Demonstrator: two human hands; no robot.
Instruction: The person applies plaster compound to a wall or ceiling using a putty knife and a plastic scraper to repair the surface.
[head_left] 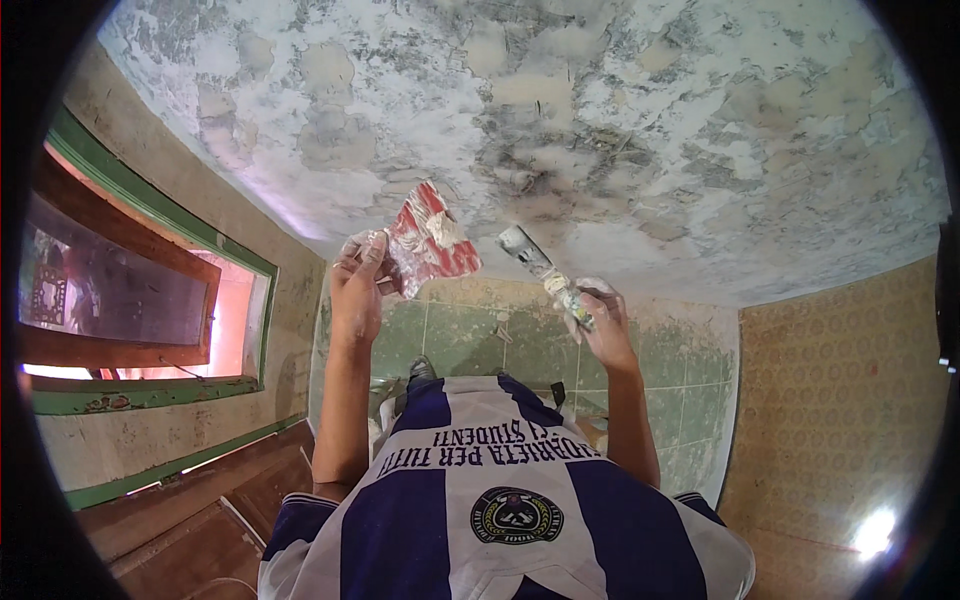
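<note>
My left hand [358, 268] is closed on the edge of a flat red and white piece [412, 248], stiff-looking and smeared with white paste. A pale lump of putty [445, 232] sits on its upper right part. In my right hand [602, 318] is a putty knife [530, 252], gripped by its smeared handle, its blade pointing up and left toward the piece. A gap separates blade and piece. White residue coats the fingers of both hands. Beyond them rises a wall [600, 130] with grey stains and beige patches.
At the left, a wooden window sash [205, 262] stands in a green frame [150, 396]. Green tiles [455, 335] lie below the wall. A brown patterned surface [840, 370] borders the right side. Brown wooden panels [200, 530] are at lower left.
</note>
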